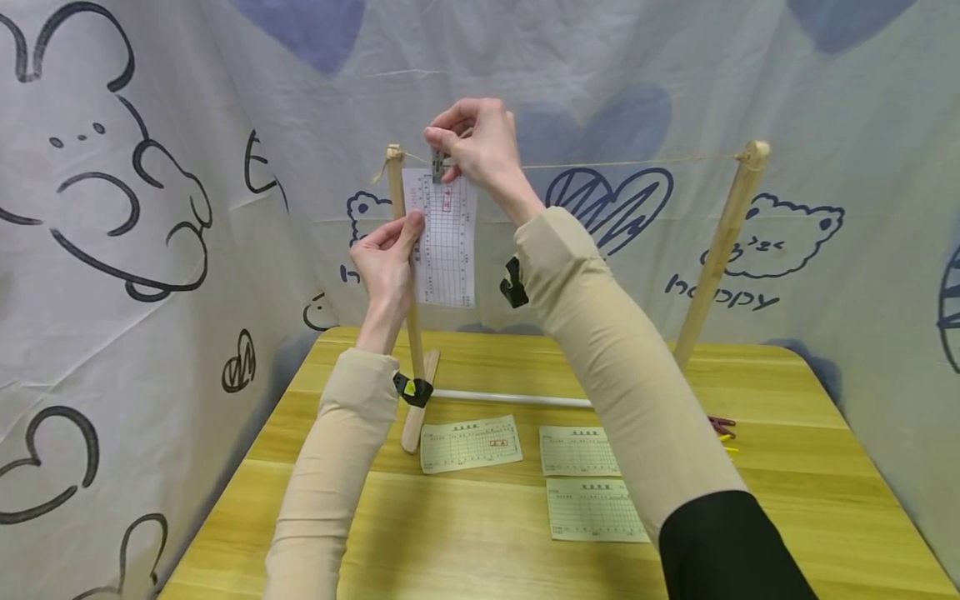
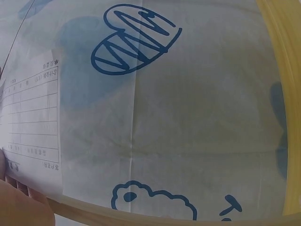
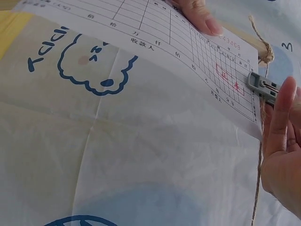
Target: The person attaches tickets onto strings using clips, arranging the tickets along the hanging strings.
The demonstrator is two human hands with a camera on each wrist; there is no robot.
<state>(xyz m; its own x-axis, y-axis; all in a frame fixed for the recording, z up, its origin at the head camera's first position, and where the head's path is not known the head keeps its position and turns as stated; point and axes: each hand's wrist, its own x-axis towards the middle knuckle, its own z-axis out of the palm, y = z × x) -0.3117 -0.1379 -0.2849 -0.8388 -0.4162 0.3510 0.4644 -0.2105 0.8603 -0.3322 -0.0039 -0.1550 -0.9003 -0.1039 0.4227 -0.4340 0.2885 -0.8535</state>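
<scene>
String (image 3: 259, 169) is running across; paper slip (image 1: 448, 250) is hanging near its left end. Left hand (image 1: 388, 260) is pinching slip's edge, right hand (image 1: 482, 146) is pinching clothespin (image 3: 262, 87) at slip's top. Probably clipping; next move needs bite check, then release.

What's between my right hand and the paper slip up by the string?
A grey clip. The right wrist view shows one end over the edge of the paper slip and the other at the right hand.
</scene>
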